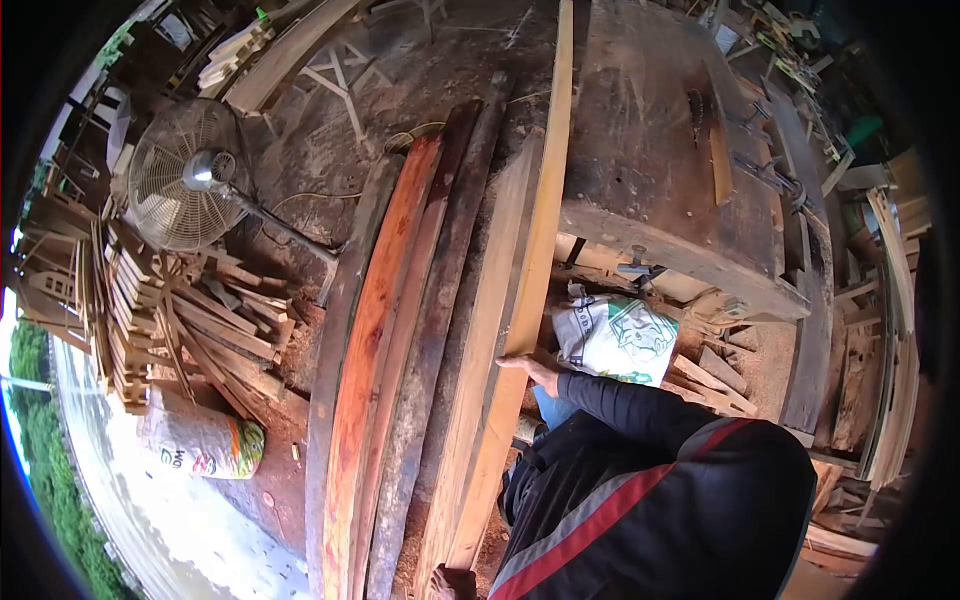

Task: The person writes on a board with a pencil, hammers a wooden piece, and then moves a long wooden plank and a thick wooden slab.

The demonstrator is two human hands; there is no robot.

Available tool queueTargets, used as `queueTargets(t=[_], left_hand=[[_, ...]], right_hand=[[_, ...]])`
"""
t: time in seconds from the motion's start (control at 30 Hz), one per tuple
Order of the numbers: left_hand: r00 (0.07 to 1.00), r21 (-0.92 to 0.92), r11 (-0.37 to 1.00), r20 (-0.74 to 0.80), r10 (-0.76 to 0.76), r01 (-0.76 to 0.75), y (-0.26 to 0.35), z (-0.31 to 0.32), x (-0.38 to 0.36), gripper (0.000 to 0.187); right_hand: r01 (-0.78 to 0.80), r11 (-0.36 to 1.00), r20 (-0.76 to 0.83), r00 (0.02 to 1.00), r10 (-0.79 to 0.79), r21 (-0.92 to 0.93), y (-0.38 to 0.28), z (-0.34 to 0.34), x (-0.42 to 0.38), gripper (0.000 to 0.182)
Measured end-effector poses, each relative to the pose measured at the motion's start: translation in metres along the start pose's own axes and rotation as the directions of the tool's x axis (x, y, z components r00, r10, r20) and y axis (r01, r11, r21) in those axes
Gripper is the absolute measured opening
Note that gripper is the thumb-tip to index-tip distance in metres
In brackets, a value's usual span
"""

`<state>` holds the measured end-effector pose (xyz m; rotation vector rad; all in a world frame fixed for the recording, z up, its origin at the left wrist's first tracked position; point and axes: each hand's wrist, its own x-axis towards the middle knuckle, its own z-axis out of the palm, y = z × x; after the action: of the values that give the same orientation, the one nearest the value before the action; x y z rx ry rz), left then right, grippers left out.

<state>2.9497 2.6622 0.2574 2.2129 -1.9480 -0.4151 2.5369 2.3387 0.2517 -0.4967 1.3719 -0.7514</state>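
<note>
A long light-brown wooden plank point(543, 225) runs from the top edge down to the bottom of the head view. My right hand point(535, 370), in a dark sleeve, grips the plank's near edge around mid-length, fingers curled over it. Lower down, my left hand point(453, 582) is closed at the plank's near end, partly cut off by the frame. A paler board point(492, 300) lies alongside, just left of the held one. Farther left are a reddish-orange board point(372, 310) and a dark, weathered beam point(437, 290).
A large wooden workbench point(640, 130) with clamps stands upper right. Below its edge sit a printed white sack point(625, 335) and offcuts. A pedestal fan point(195, 172), stacked wood pieces point(130, 300) and another sack point(200, 440) occupy the left. Sawdust covers the floor.
</note>
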Motion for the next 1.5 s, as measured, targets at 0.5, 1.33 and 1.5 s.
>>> queueTargets(t=[0.5, 1.33, 1.5], left_hand=[[0.994, 0.185, 0.982, -0.102, 0.045, -0.025, 0.087, -0.073, 0.096, 0.015], [0.79, 0.332, 0.9, 0.452, -0.415, 0.284, 0.08, 0.163, 0.298, 0.05], [0.789, 0.296, 0.906, 0.457, -0.411, 0.301, 0.032, 0.228, 0.296, 0.051]], right_hand=[[-0.22, 0.975, -0.045, 0.974, 0.222, 0.042, -0.089, -0.005, 0.157, 0.036], [-0.109, 0.572, -0.131, 0.991, 0.003, -0.813, -0.046, -0.237, 0.197, 0.052], [-0.441, 0.24, -0.396, 0.893, 0.214, -0.865, 0.063, -0.295, 0.051, 0.046]])
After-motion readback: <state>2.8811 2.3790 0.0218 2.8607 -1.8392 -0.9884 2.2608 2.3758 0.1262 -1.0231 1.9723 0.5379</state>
